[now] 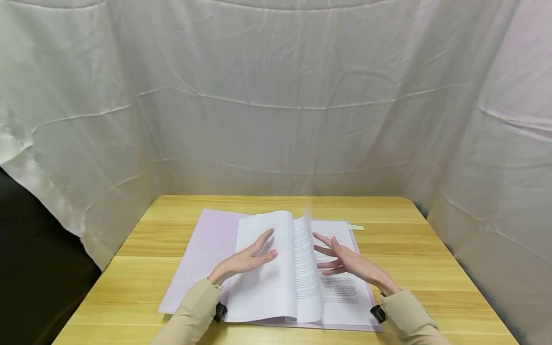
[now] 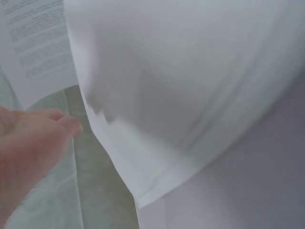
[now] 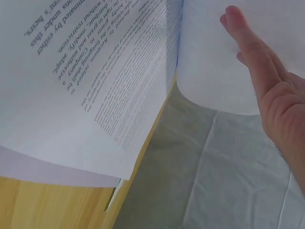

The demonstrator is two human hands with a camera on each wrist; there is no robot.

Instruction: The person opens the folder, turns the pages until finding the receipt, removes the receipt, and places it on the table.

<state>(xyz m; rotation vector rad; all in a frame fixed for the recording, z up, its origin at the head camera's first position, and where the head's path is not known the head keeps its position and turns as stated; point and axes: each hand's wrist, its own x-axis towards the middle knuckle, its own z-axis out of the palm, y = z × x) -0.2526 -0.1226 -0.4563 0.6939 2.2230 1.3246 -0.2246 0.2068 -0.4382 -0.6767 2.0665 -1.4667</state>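
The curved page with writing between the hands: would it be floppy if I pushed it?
The curved page is probably floppy, because it bends visibly. It's likely light, since it looks like thin paper. A push might flip it over, as it stands partly raised.

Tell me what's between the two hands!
In the head view, part of a blank white page and a curling printed page show between the left hand and right hand.
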